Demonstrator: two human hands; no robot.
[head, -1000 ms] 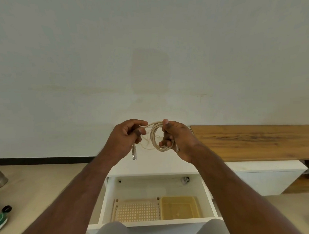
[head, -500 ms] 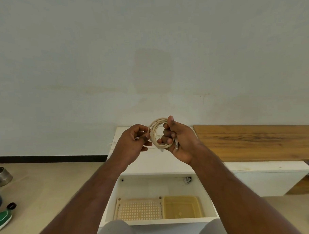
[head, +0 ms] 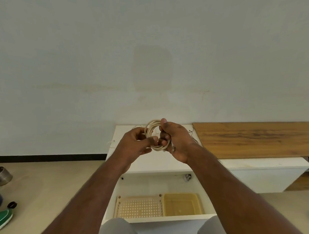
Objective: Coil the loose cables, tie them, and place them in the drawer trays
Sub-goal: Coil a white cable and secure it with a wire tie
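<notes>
A cream cable (head: 151, 129) wound into a small coil is held up in front of me above the white cabinet top (head: 152, 163). My right hand (head: 176, 140) grips the coil's right side, thumb on top and fingers curled through the loop. My left hand (head: 135, 144) pinches the coil's lower left part between thumb and fingers. Below, the open white drawer (head: 153, 184) holds two trays side by side: a perforated beige tray (head: 138, 207) on the left and a translucent yellow tray (head: 181, 204) on the right. Both trays hold nothing.
More loose cable ends lie on the cabinet top behind my hands. A wooden board (head: 257, 139) tops the low unit to the right. On the floor at left are a metal bowl (head: 1, 175), a black cap (head: 12, 205) and a green shoe (head: 2, 218).
The dangling cable end has been wound in. My left hand moved right and now meets the coil's lower edge; the coil is tighter.
</notes>
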